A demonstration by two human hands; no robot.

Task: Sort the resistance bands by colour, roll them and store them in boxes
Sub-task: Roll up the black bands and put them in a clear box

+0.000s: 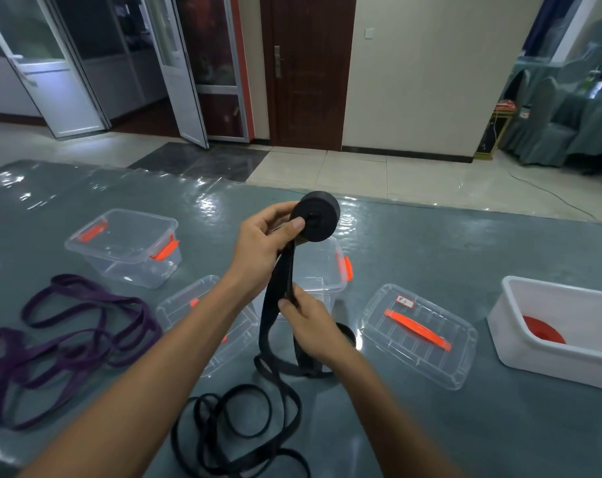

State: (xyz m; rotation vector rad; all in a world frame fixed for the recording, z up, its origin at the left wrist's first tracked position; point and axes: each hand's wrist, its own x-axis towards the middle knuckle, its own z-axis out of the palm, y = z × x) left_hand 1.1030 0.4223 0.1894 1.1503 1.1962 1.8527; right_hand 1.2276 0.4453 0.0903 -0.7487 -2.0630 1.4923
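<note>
Left hand (261, 246) fingers curl round the black roll (318, 219), with the thumb pressed flat on its face. Just below the roll, the right hand (309, 322) pinches the band's loose tail (280, 270). Purple bands (51, 350) lie well left of the roll, and a white box (551, 360) stands well right.

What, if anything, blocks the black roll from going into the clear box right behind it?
Nothing visible does. The black roll, gripped by the left hand, is held up in front of the clear box, which looks lidless. Only its unrolled tail, pinched by the right hand, hangs loose.
</note>
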